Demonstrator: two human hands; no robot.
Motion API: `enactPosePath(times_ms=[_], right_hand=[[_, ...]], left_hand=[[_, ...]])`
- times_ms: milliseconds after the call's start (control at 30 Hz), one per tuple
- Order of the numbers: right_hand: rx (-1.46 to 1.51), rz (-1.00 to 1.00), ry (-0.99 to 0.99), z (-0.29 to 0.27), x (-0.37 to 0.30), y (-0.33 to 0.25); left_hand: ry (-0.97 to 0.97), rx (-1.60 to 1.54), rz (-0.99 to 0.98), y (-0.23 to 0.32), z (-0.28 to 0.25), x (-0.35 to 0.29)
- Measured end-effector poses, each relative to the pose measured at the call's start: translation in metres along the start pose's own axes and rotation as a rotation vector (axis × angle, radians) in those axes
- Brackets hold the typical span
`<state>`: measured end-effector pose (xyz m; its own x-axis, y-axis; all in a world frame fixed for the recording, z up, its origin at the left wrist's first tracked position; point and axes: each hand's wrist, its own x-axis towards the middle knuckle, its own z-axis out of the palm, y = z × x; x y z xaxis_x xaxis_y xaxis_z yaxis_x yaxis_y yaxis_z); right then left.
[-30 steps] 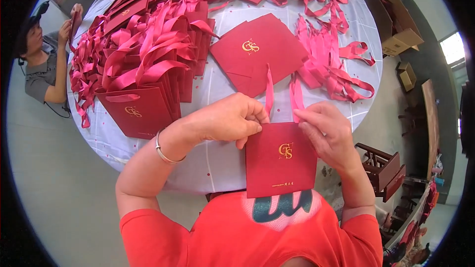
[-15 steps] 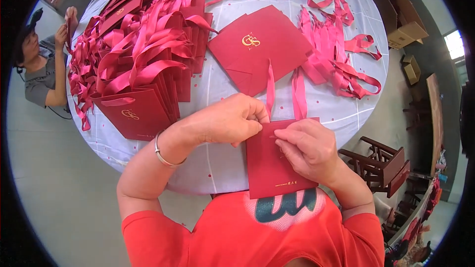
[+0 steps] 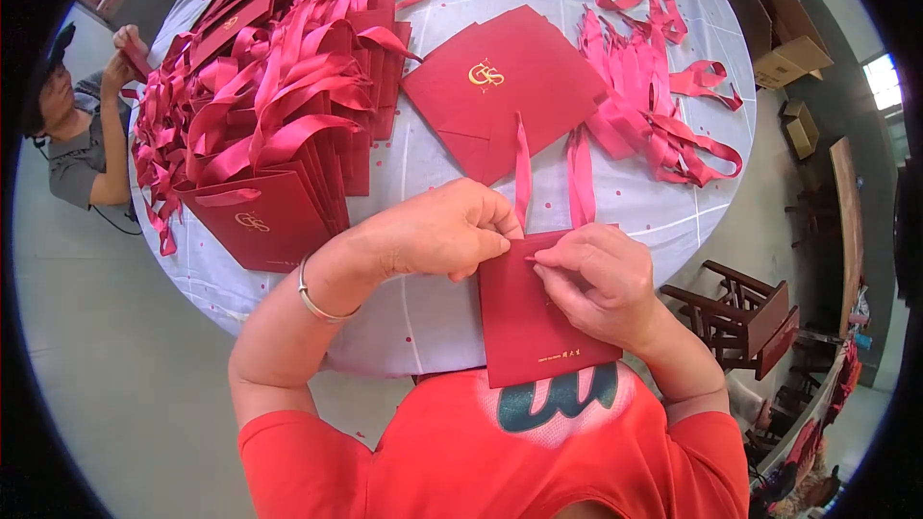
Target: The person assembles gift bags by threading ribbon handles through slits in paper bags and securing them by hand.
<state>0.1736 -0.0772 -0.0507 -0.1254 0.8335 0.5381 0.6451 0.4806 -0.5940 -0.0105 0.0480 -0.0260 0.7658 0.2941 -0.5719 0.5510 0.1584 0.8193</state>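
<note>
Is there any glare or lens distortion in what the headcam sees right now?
Head view: the window at right is glaringly white; black surrounds the round fisheye image; the nearest red bag looks reasonably crisp.

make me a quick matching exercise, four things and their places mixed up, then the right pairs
1. left hand
2. right hand
3. bracelet
4. large cardboard box

A. around the left wrist
B. right of the table
C. at the upper left corner of the nearest red bag
D. over that bag's front

Pairs: 1-C; 2-D; 3-A; 4-B
</note>
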Motion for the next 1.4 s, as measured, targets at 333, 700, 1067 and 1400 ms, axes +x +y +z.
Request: enactPosePath(times_ms=[333,700,1067,1400], right_hand=[[-0.009,0.036,0.004,-0.002,0.004,-0.003],[0.039,0.029,0.001,-0.003,0.003,-0.001],[-0.048,-0.027,-0.011,-0.001,0.004,-0.006],[-0.302,-0.03,-0.172,0.001,0.012,-0.024]], left_hand=[[-0.044,-0.169,0.03,-0.005,-0.002,0.002],[-0.05,-0.192,0.005,-0.005,-0.002,0.002],[-0.017,-0.146,-0.006,-0.003,0.001,0.001],[0.073,-0.061,0.035,-0.003,0.009,-0.001]])
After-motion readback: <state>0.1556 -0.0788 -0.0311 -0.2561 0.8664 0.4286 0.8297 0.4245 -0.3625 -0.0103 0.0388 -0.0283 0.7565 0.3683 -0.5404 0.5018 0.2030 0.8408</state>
